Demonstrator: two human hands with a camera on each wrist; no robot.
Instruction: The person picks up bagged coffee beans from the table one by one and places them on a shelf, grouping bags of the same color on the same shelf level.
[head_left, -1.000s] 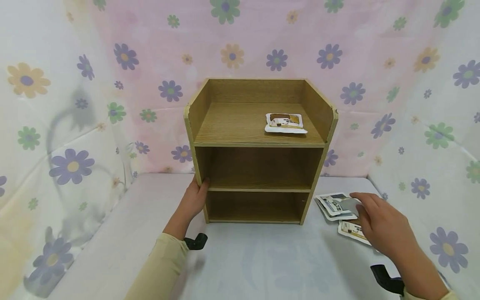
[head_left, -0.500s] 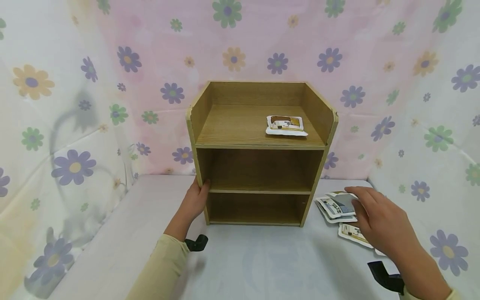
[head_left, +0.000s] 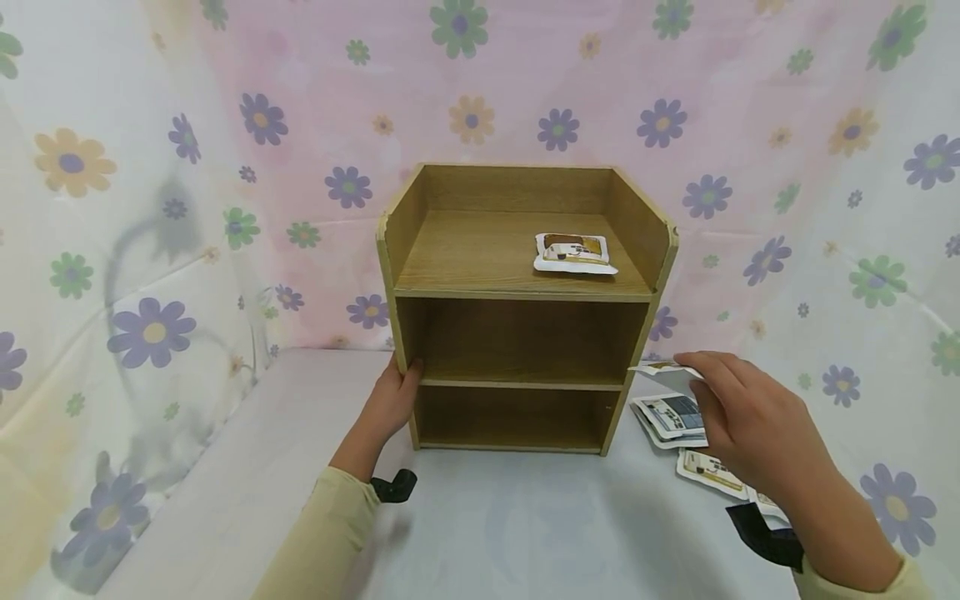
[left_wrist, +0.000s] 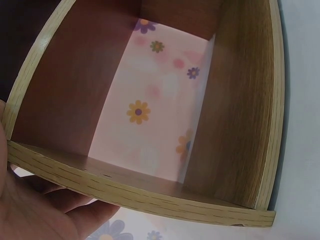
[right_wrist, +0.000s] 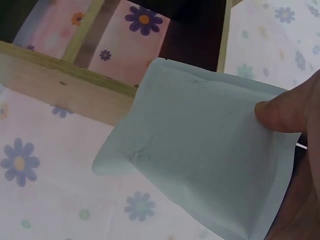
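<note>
A small three-level wooden shelf (head_left: 517, 293) stands on the white-covered table. My left hand (head_left: 386, 408) grips its left side panel, the thumb at the front edge and the fingers along the outer face, as the left wrist view shows. To the right of the shelf, my right hand (head_left: 757, 425) pinches a flat sealed packet (right_wrist: 200, 140) by one edge; its plain pale back faces the right wrist camera. Below that hand lie a stack of packets (head_left: 670, 419) with blue-grey print and a brown-and-yellow packet (head_left: 712, 473), partly hidden by the hand.
A white packet (head_left: 574, 253) with brown and yellow print lies on the right half of the shelf's top level. The shelf's raised sides border that level. Flower-printed cloth (head_left: 495, 83) hangs behind and at both sides.
My right hand has lifted the packet off the stack, moving it up and slightly left toward the shelf. My left hand has stayed on the side panel.
</note>
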